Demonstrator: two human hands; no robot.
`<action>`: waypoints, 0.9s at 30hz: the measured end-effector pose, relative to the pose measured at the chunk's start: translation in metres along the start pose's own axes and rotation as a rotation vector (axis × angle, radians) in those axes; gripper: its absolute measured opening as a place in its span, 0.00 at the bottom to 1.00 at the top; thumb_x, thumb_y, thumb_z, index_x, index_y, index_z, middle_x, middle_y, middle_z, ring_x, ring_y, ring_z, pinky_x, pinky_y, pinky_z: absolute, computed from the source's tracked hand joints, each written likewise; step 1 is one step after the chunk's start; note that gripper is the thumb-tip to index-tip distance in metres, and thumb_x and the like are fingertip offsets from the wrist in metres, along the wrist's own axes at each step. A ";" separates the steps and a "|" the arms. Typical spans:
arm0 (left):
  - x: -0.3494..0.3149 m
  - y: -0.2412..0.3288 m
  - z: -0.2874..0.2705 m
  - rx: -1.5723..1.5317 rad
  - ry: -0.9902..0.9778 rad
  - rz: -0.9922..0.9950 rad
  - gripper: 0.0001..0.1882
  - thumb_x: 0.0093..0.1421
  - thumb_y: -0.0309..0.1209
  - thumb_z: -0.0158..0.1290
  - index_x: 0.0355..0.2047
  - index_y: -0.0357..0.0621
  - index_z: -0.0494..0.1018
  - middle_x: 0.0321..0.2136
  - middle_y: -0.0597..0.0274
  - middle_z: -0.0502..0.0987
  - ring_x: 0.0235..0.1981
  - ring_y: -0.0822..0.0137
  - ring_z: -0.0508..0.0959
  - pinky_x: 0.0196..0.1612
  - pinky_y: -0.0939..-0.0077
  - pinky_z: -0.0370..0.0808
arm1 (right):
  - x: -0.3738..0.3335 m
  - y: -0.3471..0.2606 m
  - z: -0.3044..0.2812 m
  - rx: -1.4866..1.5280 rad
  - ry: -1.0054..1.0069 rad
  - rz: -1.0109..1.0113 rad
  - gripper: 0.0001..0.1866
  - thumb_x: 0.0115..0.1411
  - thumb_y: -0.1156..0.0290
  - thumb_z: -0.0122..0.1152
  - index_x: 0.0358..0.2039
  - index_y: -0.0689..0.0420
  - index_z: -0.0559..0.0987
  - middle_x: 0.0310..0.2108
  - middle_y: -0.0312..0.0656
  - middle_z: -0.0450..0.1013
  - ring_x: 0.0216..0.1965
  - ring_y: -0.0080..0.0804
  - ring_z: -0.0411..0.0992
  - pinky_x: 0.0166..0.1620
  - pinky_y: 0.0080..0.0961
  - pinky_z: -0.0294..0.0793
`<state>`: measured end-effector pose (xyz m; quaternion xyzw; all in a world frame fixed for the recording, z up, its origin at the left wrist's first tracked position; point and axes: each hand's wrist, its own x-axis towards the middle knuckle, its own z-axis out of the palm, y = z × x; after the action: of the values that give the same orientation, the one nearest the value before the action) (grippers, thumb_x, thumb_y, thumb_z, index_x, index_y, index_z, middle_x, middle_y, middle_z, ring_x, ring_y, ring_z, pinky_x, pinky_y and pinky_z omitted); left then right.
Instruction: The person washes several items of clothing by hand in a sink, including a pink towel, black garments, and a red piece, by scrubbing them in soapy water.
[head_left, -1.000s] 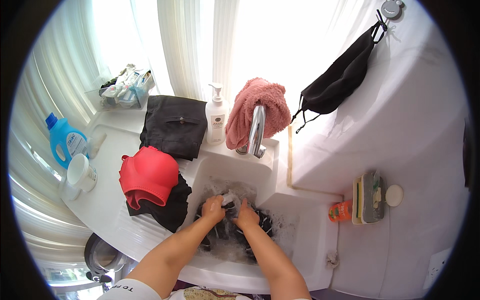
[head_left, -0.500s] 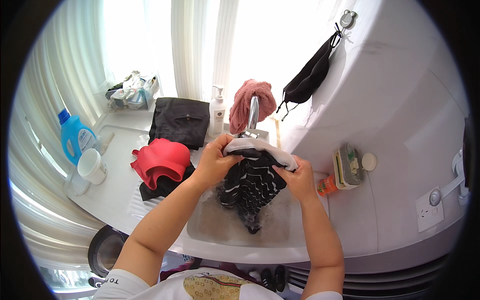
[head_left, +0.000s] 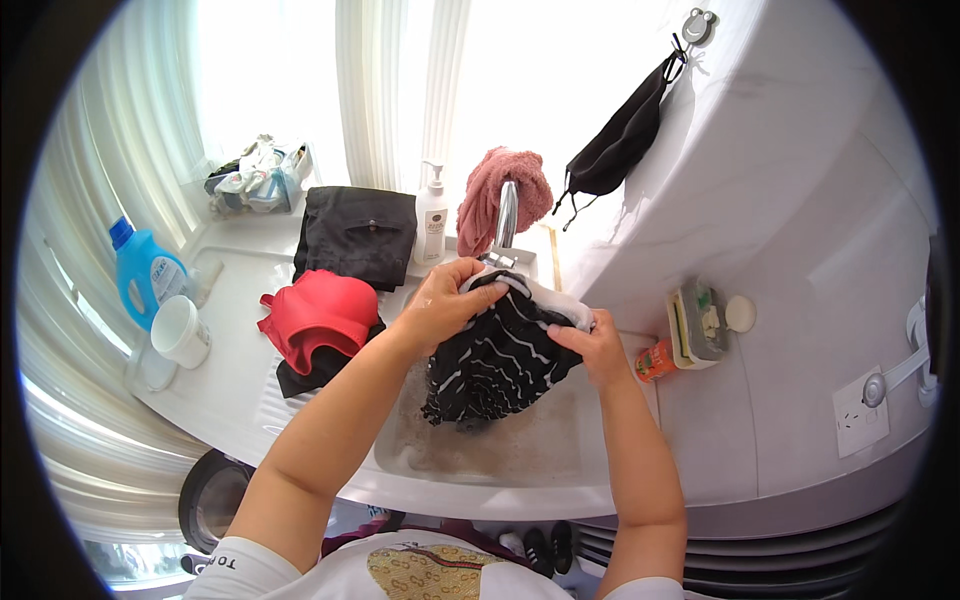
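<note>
Both hands grip a wet black garment with white wavy stripes [head_left: 490, 365] and a white band along its top edge. My left hand [head_left: 445, 303] pinches the upper left corner, thumb on the striped side. At the upper right, my right hand [head_left: 592, 345] pinches the band's other end. Between them the cloth hangs down over the sink [head_left: 590, 455], its lower end bunched near cloudy, brownish water. Just behind the band rises a chrome faucet [head_left: 507, 215] with a pink towel [head_left: 478, 215] draped over it. The garment hides the faucet's outlet.
Left of the sink lie a red bra [head_left: 320, 318] on dark cloth and folded black clothing [head_left: 355, 235]. A white pump bottle [head_left: 431, 215], blue detergent bottle [head_left: 150, 275] and white cup [head_left: 182, 332] stand around them. An orange bottle [head_left: 655, 360] and sponge caddy [head_left: 700, 325] sit right of the sink.
Both hands still hold the white band. The garment's hanging part has been drawn up and spread wider, its narrow lower tip no longer reaching down toward the sink's front.
</note>
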<state>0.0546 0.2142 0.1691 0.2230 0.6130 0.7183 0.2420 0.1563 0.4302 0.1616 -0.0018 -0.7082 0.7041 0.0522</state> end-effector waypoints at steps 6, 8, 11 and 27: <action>-0.009 -0.137 -0.014 0.750 0.242 0.108 0.15 0.50 0.32 0.62 0.38 0.42 0.76 0.30 0.53 0.79 0.37 0.51 0.79 0.43 0.65 0.73 | 0.002 0.122 0.023 -0.914 -0.264 0.157 0.20 0.52 0.61 0.65 0.42 0.58 0.79 0.40 0.48 0.75 0.43 0.42 0.73 0.46 0.36 0.72; -0.020 -0.184 -0.018 1.023 0.175 0.066 0.17 0.52 0.33 0.60 0.44 0.51 0.76 0.42 0.54 0.77 0.51 0.50 0.72 0.53 0.53 0.67 | -0.006 0.160 0.038 -1.115 -0.300 0.185 0.24 0.54 0.56 0.63 0.48 0.55 0.76 0.50 0.49 0.69 0.54 0.47 0.66 0.51 0.41 0.70; -0.042 -0.233 -0.003 1.353 0.027 -0.317 0.29 0.60 0.44 0.52 0.62 0.71 0.60 0.68 0.57 0.44 0.68 0.42 0.39 0.58 0.23 0.47 | -0.024 0.228 0.057 -1.316 -0.386 0.074 0.30 0.56 0.52 0.62 0.54 0.55 0.72 0.68 0.53 0.42 0.67 0.58 0.43 0.66 0.48 0.48; 0.022 -0.305 -0.036 1.173 0.041 -0.447 0.27 0.54 0.40 0.55 0.55 0.51 0.67 0.57 0.49 0.66 0.59 0.43 0.62 0.60 0.53 0.62 | 0.052 0.277 0.064 -1.393 -0.525 0.166 0.41 0.40 0.48 0.71 0.53 0.58 0.73 0.58 0.53 0.63 0.61 0.51 0.58 0.61 0.39 0.60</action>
<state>0.0376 0.2400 -0.1372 0.1714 0.9414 0.1988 0.2119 0.0798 0.3731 -0.1114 0.0803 -0.9769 0.0717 -0.1848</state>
